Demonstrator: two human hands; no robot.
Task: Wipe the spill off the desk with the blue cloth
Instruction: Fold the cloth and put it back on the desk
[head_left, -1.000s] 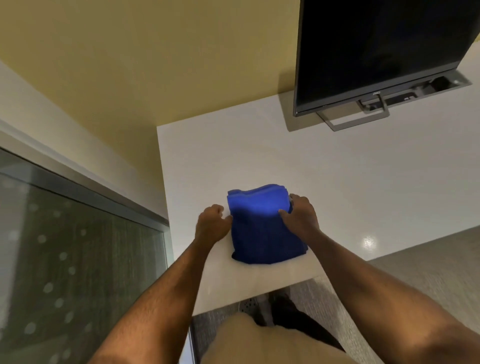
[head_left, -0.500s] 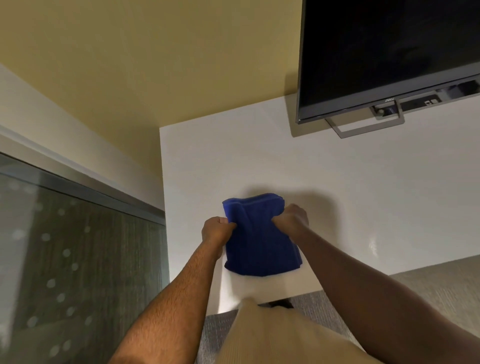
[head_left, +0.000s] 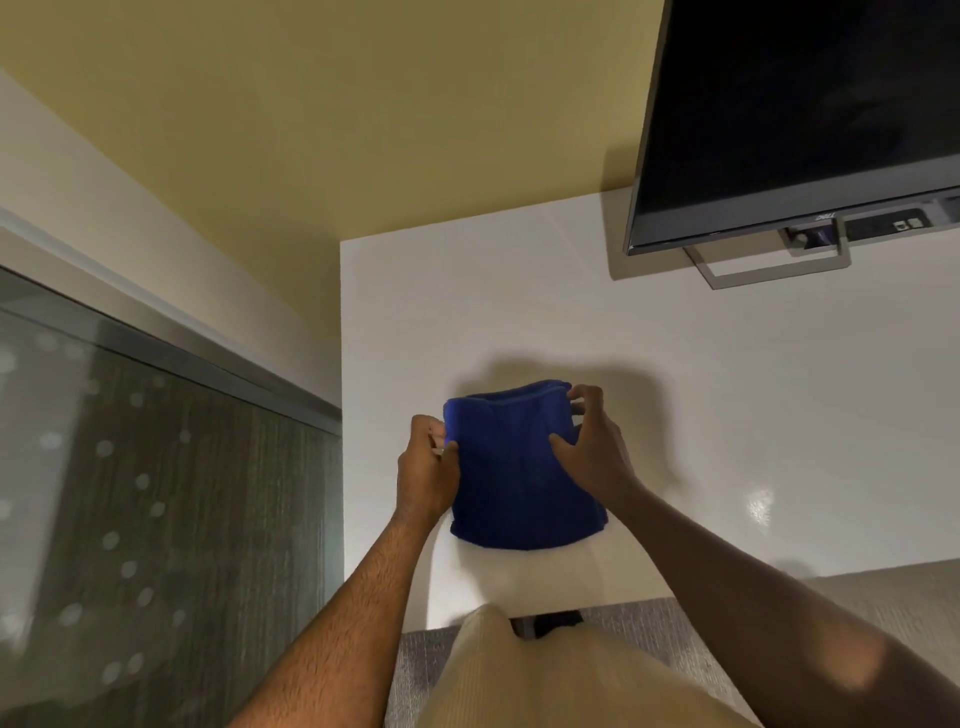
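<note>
A folded blue cloth (head_left: 519, 478) is held over the near left part of the white desk (head_left: 727, 395), its far edge lifted and casting a shadow on the desk. My left hand (head_left: 426, 467) pinches the cloth's left edge. Gripping the right edge is my right hand (head_left: 592, 441), thumb on top and fingers curled around the far corner. A small shiny spot (head_left: 759, 506) glints on the desk to the right of the cloth; I cannot tell whether it is the spill or a light reflection.
A dark monitor (head_left: 800, 114) on a grey stand (head_left: 769, 265) occupies the desk's far right. A yellow wall runs behind the desk. A frosted glass panel (head_left: 156, 519) borders the desk's left side. Carpet and my beige clothing show below the near edge.
The cloth lay flat on the desk a second ago. Both hands have taken its side edges and raised its far edge; my right hand has shifted to the far right corner.
</note>
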